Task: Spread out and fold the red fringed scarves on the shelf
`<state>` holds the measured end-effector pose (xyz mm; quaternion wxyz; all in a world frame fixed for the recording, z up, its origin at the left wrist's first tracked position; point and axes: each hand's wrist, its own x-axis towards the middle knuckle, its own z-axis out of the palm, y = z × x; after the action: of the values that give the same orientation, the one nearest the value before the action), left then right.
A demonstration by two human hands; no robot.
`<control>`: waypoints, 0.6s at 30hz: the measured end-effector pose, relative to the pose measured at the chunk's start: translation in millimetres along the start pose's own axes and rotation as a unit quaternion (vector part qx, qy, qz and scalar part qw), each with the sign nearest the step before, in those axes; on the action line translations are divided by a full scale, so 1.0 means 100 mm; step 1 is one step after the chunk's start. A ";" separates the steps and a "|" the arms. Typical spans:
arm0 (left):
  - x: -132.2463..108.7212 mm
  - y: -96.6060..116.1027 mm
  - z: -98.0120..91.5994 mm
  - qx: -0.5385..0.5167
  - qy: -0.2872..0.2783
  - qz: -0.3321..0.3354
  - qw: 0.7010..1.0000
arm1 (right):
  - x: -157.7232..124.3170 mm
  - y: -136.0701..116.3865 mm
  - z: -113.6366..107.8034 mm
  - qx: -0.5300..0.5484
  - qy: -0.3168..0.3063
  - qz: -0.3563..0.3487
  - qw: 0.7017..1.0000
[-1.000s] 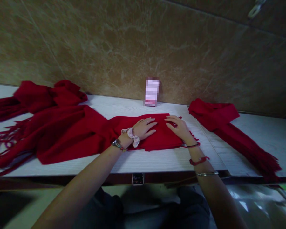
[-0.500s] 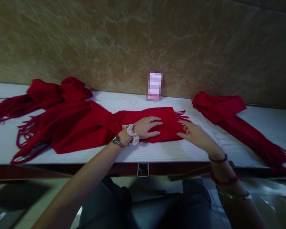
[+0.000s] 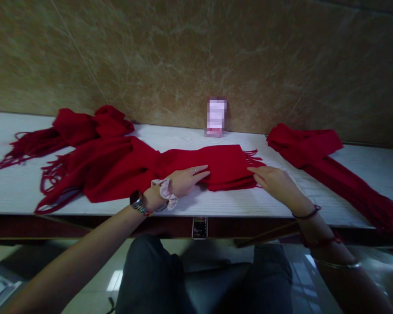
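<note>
Red scarf [image 3: 221, 161] lies under our left hand [image 3: 182, 181]; our right hand [image 3: 275, 182] touches its fringed end [image 3: 245, 160]; grip, either hand, we cannot tell.

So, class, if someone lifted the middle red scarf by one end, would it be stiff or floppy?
Likely floppy: the middle red scarf lies in soft folds. Its fringe would probably dangle, since the strands are loose. Its stacked layers might slip apart, as no fastening shows.
</note>
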<state>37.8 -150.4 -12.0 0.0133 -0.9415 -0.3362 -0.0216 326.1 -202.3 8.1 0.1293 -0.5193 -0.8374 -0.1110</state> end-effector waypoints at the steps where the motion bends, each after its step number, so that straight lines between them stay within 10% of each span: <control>1: -0.01 0.01 -0.02 0.014 -0.004 -0.019 1.000 | 0.00 0.00 0.03 0.008 0.032 -0.005 0.999; 7: -0.08 0.16 -0.14 0.062 0.086 -0.055 0.993 | -0.04 0.06 0.28 0.070 0.194 -0.005 0.978; 18: -0.05 0.49 0.06 0.095 0.063 -0.044 0.993 | -0.25 0.11 0.49 0.080 0.118 0.032 0.989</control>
<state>65.2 -191.1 -18.3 0.1226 -0.9170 -0.3763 -0.0497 341.3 -202.9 -45.5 0.2714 -0.5171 -0.8056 -0.0998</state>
